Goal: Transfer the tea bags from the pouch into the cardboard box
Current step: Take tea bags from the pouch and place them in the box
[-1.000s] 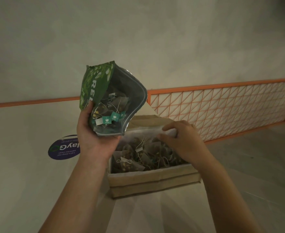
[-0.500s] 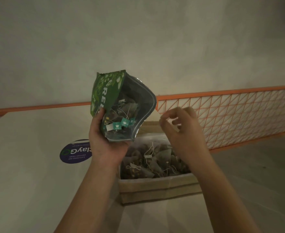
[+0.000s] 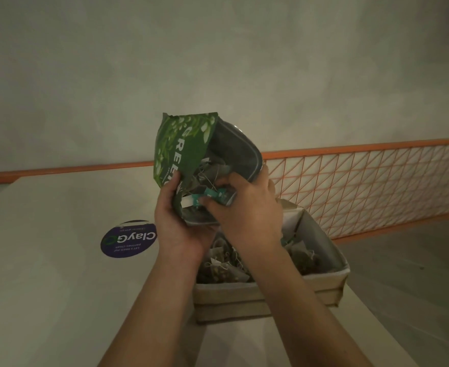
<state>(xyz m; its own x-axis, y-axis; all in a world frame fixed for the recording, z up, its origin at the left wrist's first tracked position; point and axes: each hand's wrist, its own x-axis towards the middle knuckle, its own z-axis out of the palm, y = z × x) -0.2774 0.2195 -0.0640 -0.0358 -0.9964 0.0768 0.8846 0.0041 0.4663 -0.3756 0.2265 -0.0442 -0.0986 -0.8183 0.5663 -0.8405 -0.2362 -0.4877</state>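
spilling toward its open mouth, the pyramid tea bags with teal tags [image 3: 212,181] sit inside the green foil pouch [image 3: 183,152], held tilted above the brown cardboard box [image 3: 321,284] of more bags. the left hand [image 3: 175,226] has its grip wrapped round the pouch's lower end. the right hand [image 3: 247,207] reaches into the mouth, grip narrow, pinching a teal tag, over the pale table [image 3: 45,287] with a round purple sticker [image 3: 128,239].

Dim, greenish, soft light; edges bend, and detail seems slightly blurred.
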